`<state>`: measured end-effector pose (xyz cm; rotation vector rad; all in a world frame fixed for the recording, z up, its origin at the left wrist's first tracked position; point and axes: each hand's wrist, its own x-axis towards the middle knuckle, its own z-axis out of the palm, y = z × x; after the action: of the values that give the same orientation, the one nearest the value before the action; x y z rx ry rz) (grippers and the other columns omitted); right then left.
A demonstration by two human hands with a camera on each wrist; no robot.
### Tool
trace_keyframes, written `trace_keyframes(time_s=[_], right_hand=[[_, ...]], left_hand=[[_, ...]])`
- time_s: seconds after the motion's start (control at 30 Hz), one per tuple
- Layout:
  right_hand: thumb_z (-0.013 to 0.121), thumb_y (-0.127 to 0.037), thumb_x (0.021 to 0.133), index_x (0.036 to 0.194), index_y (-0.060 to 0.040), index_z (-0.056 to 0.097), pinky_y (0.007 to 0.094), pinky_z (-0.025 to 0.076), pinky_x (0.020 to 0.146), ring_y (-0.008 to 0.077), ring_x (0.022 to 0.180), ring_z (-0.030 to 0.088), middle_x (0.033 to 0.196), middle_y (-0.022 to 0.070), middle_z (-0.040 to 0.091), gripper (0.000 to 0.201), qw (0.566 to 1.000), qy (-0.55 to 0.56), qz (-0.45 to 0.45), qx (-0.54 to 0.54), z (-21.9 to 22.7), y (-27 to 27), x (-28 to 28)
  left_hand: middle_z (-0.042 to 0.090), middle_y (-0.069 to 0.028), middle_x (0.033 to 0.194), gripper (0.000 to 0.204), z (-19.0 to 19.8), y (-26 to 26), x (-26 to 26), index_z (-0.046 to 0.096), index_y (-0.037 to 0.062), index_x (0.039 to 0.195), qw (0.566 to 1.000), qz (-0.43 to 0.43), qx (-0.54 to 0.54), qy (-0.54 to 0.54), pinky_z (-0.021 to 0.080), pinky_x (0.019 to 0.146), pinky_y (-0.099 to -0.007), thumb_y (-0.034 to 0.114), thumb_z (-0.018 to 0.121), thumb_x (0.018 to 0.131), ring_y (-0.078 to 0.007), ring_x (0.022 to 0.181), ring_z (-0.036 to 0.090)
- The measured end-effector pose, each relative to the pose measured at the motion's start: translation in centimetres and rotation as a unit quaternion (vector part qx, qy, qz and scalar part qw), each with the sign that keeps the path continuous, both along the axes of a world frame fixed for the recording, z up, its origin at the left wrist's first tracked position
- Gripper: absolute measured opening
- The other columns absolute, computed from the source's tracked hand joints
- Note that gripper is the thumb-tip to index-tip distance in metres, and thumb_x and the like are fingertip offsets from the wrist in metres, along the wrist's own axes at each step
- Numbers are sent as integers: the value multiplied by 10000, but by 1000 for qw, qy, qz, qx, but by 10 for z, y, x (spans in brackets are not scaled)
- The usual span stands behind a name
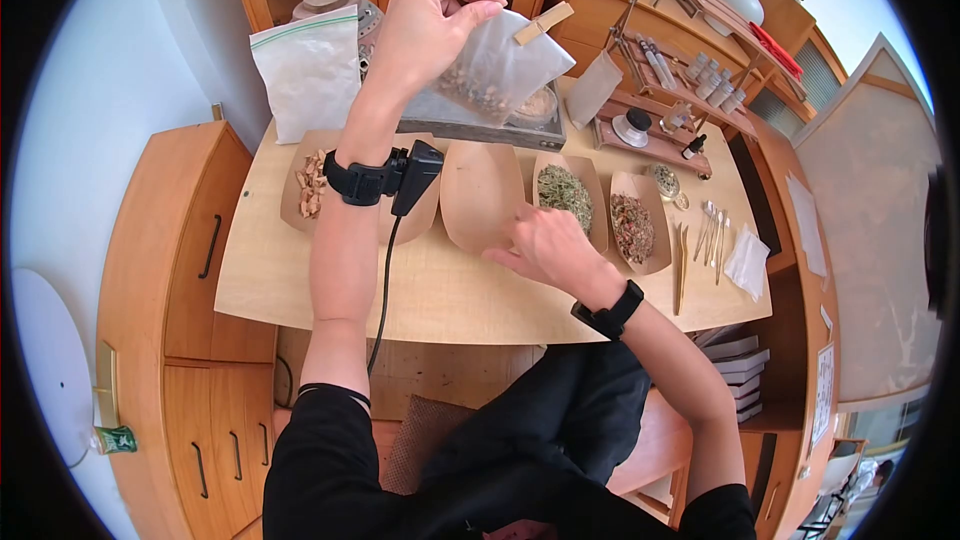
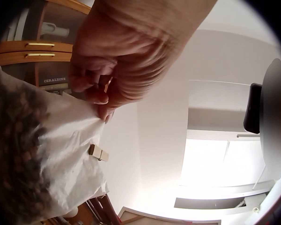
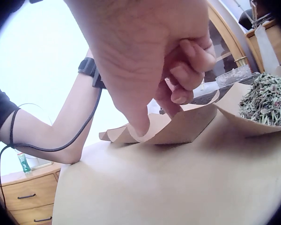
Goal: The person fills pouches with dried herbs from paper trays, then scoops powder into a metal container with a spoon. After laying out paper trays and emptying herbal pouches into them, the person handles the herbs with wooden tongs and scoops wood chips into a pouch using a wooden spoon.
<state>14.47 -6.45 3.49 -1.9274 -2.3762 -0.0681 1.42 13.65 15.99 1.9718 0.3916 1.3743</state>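
My left hand (image 1: 428, 25) is raised over the back of the table and pinches the top corner of a translucent white bag (image 1: 505, 65). Dark and brown dried bits fill the bag's lower part, and a wooden clothespin (image 1: 543, 24) is clipped to its edge. My right hand (image 1: 555, 252) is low at the near right side of a bare brown paper tray (image 1: 478, 185). In the right wrist view, the thumb is at the rim of that paper tray (image 3: 187, 126) and the index fingertip dips behind its wall. Beside it stands a tray of green dried herb (image 1: 565, 192).
Reddish-brown bits fill a tray (image 1: 632, 228) at right, and brown chips (image 1: 310, 185) another at left. Tweezers (image 1: 682, 268), small spoons (image 1: 714, 232) and a white cloth (image 1: 746, 258) lie at the right edge. Behind stand a zip bag (image 1: 305, 75) and a wooden rack (image 1: 690, 90).
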Motion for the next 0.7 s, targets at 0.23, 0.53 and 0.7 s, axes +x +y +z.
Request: trace_keyframes(time_s=[0.23, 0.53, 0.7], right_hand=[[731, -399, 786, 707, -15, 673, 392, 515, 571, 303, 651, 653, 754, 140, 615, 396, 1000, 5, 15, 7, -6, -1, -2], [741, -398, 778, 693, -21, 677, 389, 516, 571, 300, 646, 653, 712, 133, 617, 392, 1000, 8, -10, 13, -3, -3, -1], [713, -413, 813, 745, -32, 688, 405, 535, 588, 319, 649, 666, 705, 158, 651, 388, 989, 62, -32, 130, 13, 2, 19]], left_hand=[[674, 17, 812, 92, 2, -3, -1, 704, 7, 947, 1000, -4, 3, 15, 438, 656, -187, 69, 669, 889, -27, 721, 561], [687, -16, 755, 109, -1, 0, 2, 725, 32, 924, 1000, 2, 10, 0, 478, 638, -246, 114, 691, 860, -65, 655, 570], [684, -25, 747, 124, -4, 3, 7, 724, 32, 927, 1000, -4, 14, 5, 480, 636, -254, 128, 694, 854, -76, 649, 574]])
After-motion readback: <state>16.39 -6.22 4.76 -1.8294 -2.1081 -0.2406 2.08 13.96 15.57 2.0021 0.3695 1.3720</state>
